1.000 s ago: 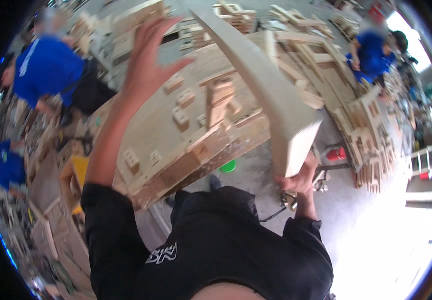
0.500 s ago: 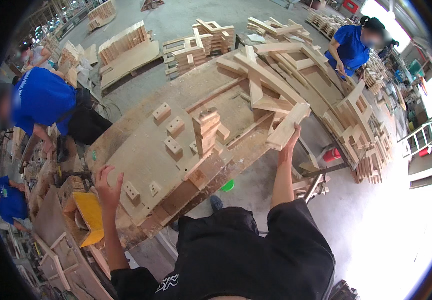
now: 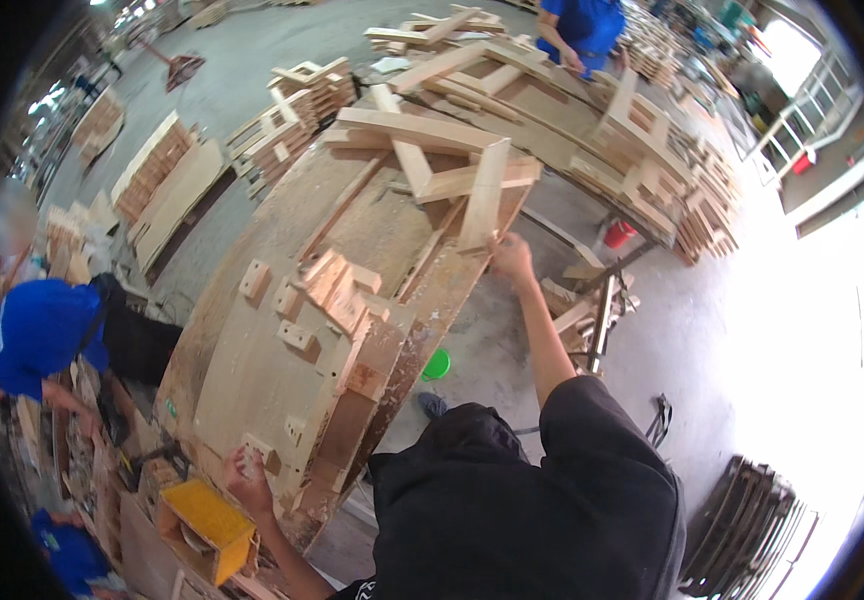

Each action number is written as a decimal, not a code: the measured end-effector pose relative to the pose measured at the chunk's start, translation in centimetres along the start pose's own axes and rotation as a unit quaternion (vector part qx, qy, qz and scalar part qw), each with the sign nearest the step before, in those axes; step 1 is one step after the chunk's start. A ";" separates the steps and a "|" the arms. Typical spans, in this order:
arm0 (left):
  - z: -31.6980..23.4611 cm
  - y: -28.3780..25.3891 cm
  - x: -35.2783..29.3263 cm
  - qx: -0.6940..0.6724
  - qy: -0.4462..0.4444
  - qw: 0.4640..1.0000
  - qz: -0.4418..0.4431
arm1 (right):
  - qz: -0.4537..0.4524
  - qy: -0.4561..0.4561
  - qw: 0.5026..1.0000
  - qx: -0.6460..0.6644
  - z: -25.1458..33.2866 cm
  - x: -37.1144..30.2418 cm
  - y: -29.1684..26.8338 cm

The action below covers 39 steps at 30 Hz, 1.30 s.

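An angled wooden frame (image 3: 484, 195) of several joined pale bars lies at the far right end of the workbench (image 3: 282, 220). My right hand (image 3: 514, 260) is at the bench's right edge, beside the near end of the frame's lowest bar. Its fingers are curled and partly hidden, so a grip on the bar cannot be made out. At the near left of the bench my left hand (image 3: 248, 482) has its fingers bunched next to a small wooden block (image 3: 259, 448). Whatever they hold is too small to name. An upright wooden jig piece (image 3: 334, 290) stands mid-bench.
Small drilled blocks (image 3: 297, 336) are fixed on the bench. A yellow-sided box (image 3: 214, 530) stands near my left hand. A green bucket (image 3: 436, 364) is on the floor. Co-workers in blue shirts (image 3: 47, 330) work at left and far right. Stacked wooden frames (image 3: 292, 110) stand beyond.
The wooden frame, held up in my right hand before, now lies lower on the bench. My left hand has moved down toward the near block, its fingers drawn together. The view has turned.
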<state>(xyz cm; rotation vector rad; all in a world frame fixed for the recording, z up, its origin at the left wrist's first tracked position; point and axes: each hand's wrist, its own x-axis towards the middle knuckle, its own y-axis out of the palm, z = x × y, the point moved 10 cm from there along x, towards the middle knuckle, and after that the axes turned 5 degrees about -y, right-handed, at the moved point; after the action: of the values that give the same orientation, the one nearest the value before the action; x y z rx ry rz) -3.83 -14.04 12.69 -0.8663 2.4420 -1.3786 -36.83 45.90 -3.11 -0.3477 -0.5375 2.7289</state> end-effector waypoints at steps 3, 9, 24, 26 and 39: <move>-0.6 1.7 0.0 -0.040 0.024 0.999 0.007 | 0.105 0.076 0.981 0.143 0.3 -2.5 2.6; -4.1 4.2 2.1 -0.085 0.080 0.993 0.011 | 0.014 0.064 0.973 0.219 0.3 0.7 -0.2; 2.8 2.6 -2.9 -0.079 -0.046 0.995 0.029 | -0.122 -0.069 0.981 0.136 8.2 0.8 -5.8; 3.5 2.8 -3.8 -0.093 -0.069 0.993 0.022 | -0.141 -0.102 0.976 0.129 9.6 -0.9 -3.2; 7.1 2.6 -5.7 0.005 -0.050 0.998 0.042 | -0.042 -0.064 0.996 0.045 2.0 5.3 -3.8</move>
<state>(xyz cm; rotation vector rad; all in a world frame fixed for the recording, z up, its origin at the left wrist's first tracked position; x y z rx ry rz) 2.92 -14.83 6.09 -0.8001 2.3652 -1.2862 -41.23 50.55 -0.71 -0.1243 -0.4502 2.6953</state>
